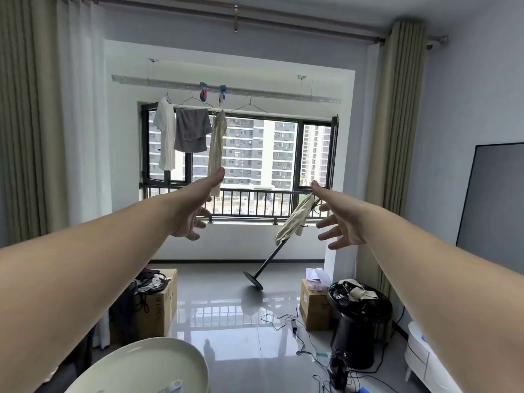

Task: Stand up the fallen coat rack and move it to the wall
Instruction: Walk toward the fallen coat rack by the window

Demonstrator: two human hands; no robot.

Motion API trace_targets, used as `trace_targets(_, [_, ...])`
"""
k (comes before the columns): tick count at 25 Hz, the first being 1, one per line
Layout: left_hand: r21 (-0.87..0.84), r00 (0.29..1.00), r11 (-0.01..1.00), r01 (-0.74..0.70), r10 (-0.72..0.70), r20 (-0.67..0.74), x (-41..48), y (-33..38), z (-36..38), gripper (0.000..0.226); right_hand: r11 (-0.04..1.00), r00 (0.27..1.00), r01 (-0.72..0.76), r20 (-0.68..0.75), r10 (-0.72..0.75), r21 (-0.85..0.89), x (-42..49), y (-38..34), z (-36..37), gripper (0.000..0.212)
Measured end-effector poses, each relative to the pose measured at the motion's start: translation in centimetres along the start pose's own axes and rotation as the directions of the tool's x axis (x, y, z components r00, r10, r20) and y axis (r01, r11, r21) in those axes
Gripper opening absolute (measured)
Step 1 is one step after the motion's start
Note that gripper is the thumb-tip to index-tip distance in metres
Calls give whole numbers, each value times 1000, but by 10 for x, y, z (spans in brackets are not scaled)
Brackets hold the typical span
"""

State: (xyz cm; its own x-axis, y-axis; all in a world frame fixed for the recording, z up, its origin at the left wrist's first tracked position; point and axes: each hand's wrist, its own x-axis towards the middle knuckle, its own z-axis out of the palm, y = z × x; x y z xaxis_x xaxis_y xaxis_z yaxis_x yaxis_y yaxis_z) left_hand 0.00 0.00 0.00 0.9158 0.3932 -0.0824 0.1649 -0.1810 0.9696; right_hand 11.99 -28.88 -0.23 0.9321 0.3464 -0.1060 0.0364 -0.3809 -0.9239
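The coat rack (pixel 268 260) is a thin black pole that leans to the right, its top resting against the window railing at the far side of the room. Its round black base (pixel 253 280) is tipped up on the grey floor. A beige garment (pixel 295 219) hangs from its upper end. Both my arms stretch forward at chest height. My left hand (pixel 195 214) is open with fingers spread, left of the rack in the picture. My right hand (pixel 340 222) is open too, fingers apart, just right of the garment. Neither hand holds anything, and the rack stands well beyond them.
A cardboard box (pixel 158 304) with dark clothes stands left on the floor. Another box (pixel 313 304), a black round stool (pixel 360 321) and loose cables (pixel 295 327) lie on the right. A pale round table (pixel 158 364) is close in front. Curtains (pixel 397 137) flank the window alcove; laundry (pixel 190 131) hangs above.
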Motion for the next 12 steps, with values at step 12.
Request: trace_targets(12, [86,999,996,30,-29,-17,91,-74,19,93,990,995,-93,-32,90,-102,92,61,20,100])
